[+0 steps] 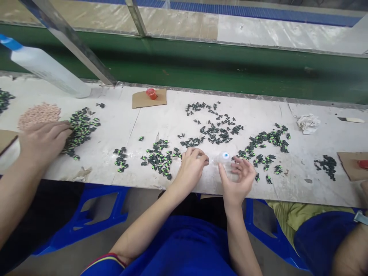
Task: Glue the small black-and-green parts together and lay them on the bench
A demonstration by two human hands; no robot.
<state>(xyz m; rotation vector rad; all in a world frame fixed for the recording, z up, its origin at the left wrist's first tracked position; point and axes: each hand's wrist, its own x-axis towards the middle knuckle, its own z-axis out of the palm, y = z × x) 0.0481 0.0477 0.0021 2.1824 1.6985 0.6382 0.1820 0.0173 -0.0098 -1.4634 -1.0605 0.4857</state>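
Observation:
My left hand [192,168] is closed in a pinch at the near side of the table, with a small dark bit at its fingertips, too blurred to name. Facing it, my right hand [238,177] curls its thumb and fingers around a small translucent bottle [223,156] with a white and blue end pointing up. Small black parts with green marks [158,159] lie in a heap left of my left hand. More of these black-and-green parts [267,142] spread beyond my right hand. Plain black pieces [217,132] are scattered ahead of both hands.
A red cup [151,93] stands on cardboard [137,100]. At left are a large bottle [51,71], pinkish pieces [40,115] and another person's hand [43,143]. Crumpled paper [308,123] and a blade-like tool [351,120] lie right. A metal post [71,44] rises at the back edge.

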